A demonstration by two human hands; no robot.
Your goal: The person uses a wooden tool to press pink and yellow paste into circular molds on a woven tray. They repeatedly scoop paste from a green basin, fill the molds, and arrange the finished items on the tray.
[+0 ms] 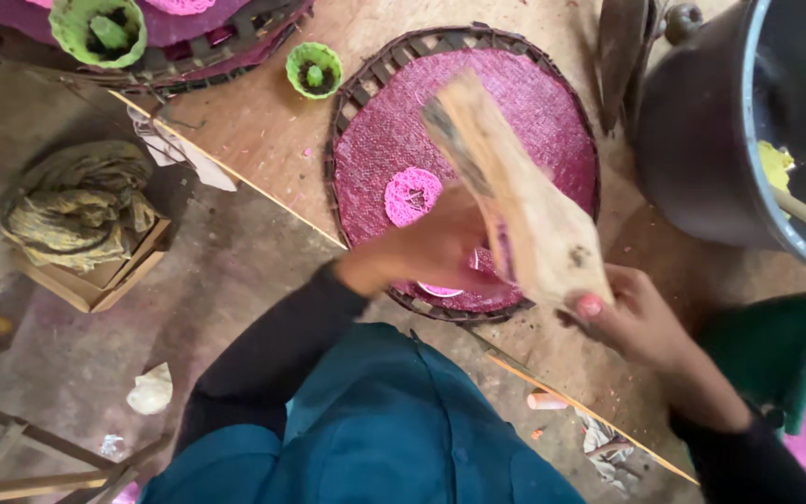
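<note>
My right hand grips the lower end of a flat, worn wooden paddle that slants up to the left over a round woven tray. A magenta cloth covers the tray, and a small pink lacy disc lies on it. My left hand is closed just beside the disc, holding something pink and white against the paddle; what it is stays partly hidden.
A small green cup stands left of the tray, a larger one on a second tray at top left. A big dark pot with a stick is at right, a green tub below it, a cloth-filled box at left.
</note>
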